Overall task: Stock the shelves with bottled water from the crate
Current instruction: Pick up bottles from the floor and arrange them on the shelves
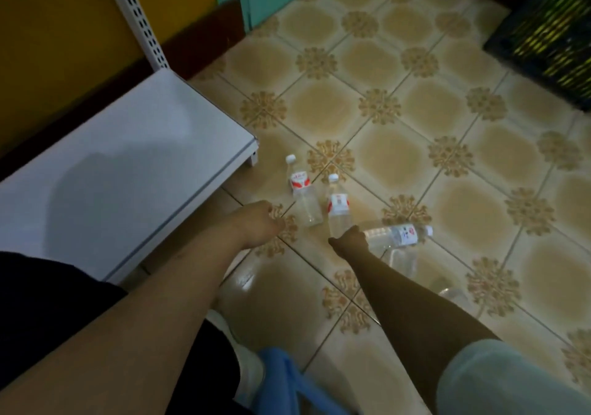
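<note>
While two clear ribbed plastic water bottles [303, 191] are lying on the glossy patterned floor tiles [399, 127], the right hand [350, 242] is clamping its fingers on a third bottle [396, 235], at three o'clock; the left hand [259, 226] is hanging curled, holding nothing, beside the smooth white metal shelf [121, 171].

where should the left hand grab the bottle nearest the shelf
Around the clear body below the red label of that bottle, coming from the left, where the left hand already is. It stands upright with open floor on that side; the second bottle crowds its right.
</note>
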